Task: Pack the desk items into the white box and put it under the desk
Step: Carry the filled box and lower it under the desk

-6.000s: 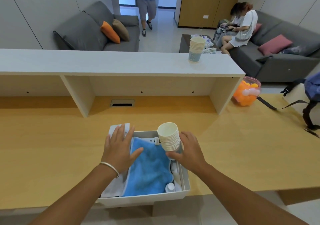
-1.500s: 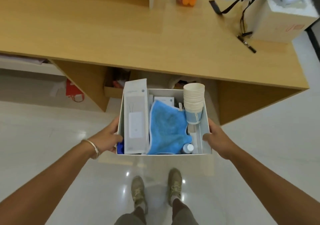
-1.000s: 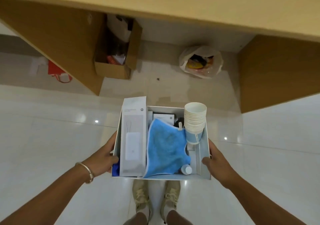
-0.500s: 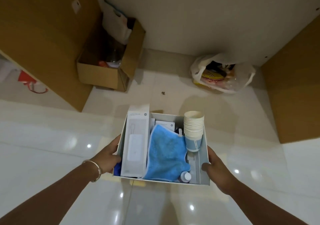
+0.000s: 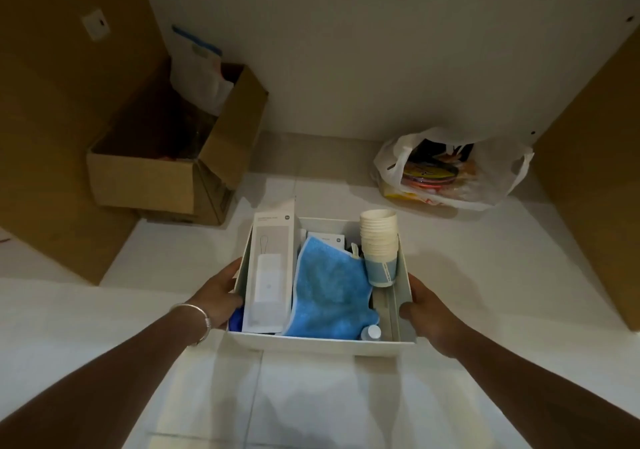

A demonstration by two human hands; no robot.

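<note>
Pale floor tiles run back into the dim recess under the table, between a cardboard carton and a plastic bag. I have the white box low at the recess mouth, my left hand and right hand each in a closed grip on a side wall. It looks light but thin-walled, so low side holds suit it. The paper cup stack may topple; the blue cloth is soft. One carton bears a small logo I cannot read.
</note>
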